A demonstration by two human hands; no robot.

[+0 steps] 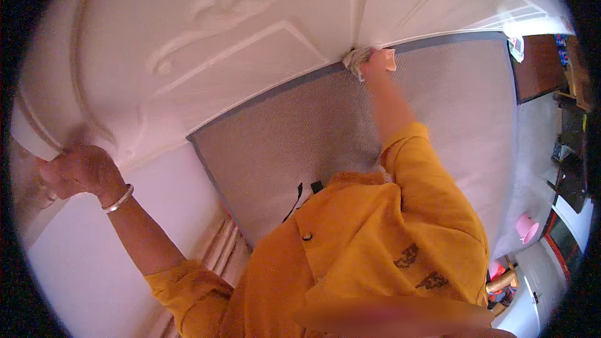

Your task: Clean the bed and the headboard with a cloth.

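Note:
My left hand (82,171), with a bracelet at its wrist, is curled on the outer edge of a cream headboard (225,70) at the left; its fingertips are partly hidden. Farther right, my right hand (373,63) is closed on a crumpled cloth (358,59), greyish with a pale pinkish part showing beside the fingers. The cloth touches the foot of the panelled headboard, where it meets the dark border of a mattress (450,94). Raised carving and framed panels cover the headboard. My mustard-coloured sleeves and top hide part of the mattress.
A white packet (516,48) lies by the mattress's far corner, near a brown wooden surface (540,68). On the floor at the right stands a pink bucket (527,228). A wooden chair (502,281) with colourful items is at the lower right, near a white door (521,307).

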